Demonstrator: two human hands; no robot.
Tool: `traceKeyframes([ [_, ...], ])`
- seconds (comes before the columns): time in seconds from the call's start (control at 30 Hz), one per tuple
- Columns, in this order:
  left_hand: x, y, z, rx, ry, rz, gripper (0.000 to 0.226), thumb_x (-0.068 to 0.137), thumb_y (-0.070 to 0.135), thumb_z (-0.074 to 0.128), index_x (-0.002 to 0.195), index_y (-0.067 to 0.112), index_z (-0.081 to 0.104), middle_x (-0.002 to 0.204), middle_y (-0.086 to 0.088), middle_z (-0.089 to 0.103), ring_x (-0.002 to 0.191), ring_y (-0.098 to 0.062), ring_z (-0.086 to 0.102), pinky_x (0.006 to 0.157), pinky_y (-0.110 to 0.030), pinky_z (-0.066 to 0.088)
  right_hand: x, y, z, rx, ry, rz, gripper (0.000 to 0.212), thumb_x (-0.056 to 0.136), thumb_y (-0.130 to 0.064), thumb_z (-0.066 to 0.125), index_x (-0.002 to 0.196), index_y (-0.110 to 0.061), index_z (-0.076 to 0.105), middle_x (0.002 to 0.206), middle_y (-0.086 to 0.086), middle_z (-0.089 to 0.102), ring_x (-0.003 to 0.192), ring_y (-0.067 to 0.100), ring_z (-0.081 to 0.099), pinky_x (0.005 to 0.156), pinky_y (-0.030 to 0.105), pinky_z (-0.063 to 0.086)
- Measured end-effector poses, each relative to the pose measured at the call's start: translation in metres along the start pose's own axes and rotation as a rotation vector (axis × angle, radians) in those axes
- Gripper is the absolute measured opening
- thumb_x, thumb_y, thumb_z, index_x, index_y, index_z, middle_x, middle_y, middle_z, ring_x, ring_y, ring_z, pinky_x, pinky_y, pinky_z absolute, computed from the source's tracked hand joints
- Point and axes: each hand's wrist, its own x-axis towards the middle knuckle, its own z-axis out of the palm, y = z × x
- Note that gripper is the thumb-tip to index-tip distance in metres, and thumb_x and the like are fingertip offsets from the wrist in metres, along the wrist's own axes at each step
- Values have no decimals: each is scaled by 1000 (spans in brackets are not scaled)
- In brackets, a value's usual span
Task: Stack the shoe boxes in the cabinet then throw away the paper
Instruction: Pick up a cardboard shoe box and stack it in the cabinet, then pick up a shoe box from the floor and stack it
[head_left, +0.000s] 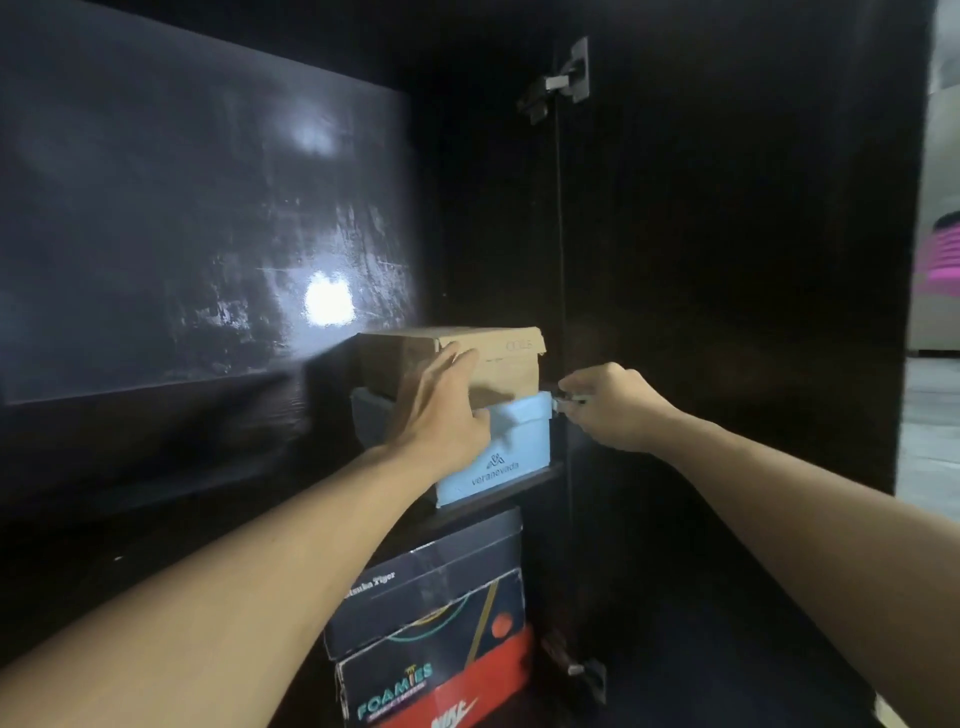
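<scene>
In the cabinet (727, 260), the brown box (498, 358) sits atop the blue box (498, 452); left hand (441, 410) fingers spread flat against both, right hand (613, 405) pinching the blue box's corner.

The light blue shoe box (496, 457) on the cabinet shelf carried the word "veranevada" beneath a small logo on its front face. Below it, a dark navy box (431, 597) bore white lettering that ended in "Tiger"; its first letters were cut off. A lower box (384, 691) read "FOAMIES" in teal letters, beside a red Nike box (483, 686) with a white swoosh. Faint print on the brown cardboard box (498, 358) on top was illegible.
</scene>
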Motion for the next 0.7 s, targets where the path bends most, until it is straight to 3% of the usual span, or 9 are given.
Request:
traceKeyframes([
  [0.07,-13,18,4,-34,-107,-1,53,83,11,68,134,12,54,141,-5,50,131,-26,44,105,-33,37,-27,8,-22,-19,-10,12,27,90,-21,64,114,-9,68,114,7,68,99,26,65,87,39,56],
  [0.13,-26,39,10,-42,-263,-43,55,81,21,72,132,16,55,134,-6,54,122,-28,51,96,-32,44,-58,21,-45,-48,-40,34,31,88,-24,67,117,-11,69,111,5,69,93,20,65,83,34,56],
  [0.27,-57,94,28,-67,-604,-30,73,77,38,78,141,20,47,141,-5,51,124,-25,52,100,-34,45,-122,55,-86,-91,-117,134,38,88,-27,70,122,-12,66,96,1,67,68,11,61,64,23,50],
  [0.37,-87,138,52,-108,-758,-9,75,73,43,79,138,22,50,139,-2,54,122,-23,55,101,-36,46,-173,82,-112,-121,-131,240,33,89,-25,68,119,-12,67,83,-5,64,72,18,68,60,27,58],
  [0.5,-140,196,92,-177,-951,53,72,69,46,81,131,21,55,128,0,60,114,-21,59,102,-38,46,-243,122,-139,-175,-157,363,28,89,-23,66,114,-12,70,96,1,73,76,20,69,62,32,61],
  [0.57,-169,224,109,-235,-1053,80,55,72,42,80,121,24,60,112,5,64,105,-18,62,98,-35,48,-277,143,-150,-155,-182,456,29,87,-24,70,114,-13,70,100,4,75,82,25,71,65,34,62],
  [0.63,-199,251,126,-281,-1136,115,42,69,42,80,105,28,62,100,8,64,97,-15,62,92,-31,49,-313,162,-158,-154,-197,520,32,86,-25,71,115,-13,70,105,3,74,81,21,70,61,25,59],
  [0.7,-227,275,145,-323,-1203,135,50,62,47,80,104,23,66,105,6,68,98,-15,63,90,-32,51,-347,179,-166,-178,-204,570,30,86,-25,71,114,-13,71,107,2,74,79,17,68,62,19,56],
])
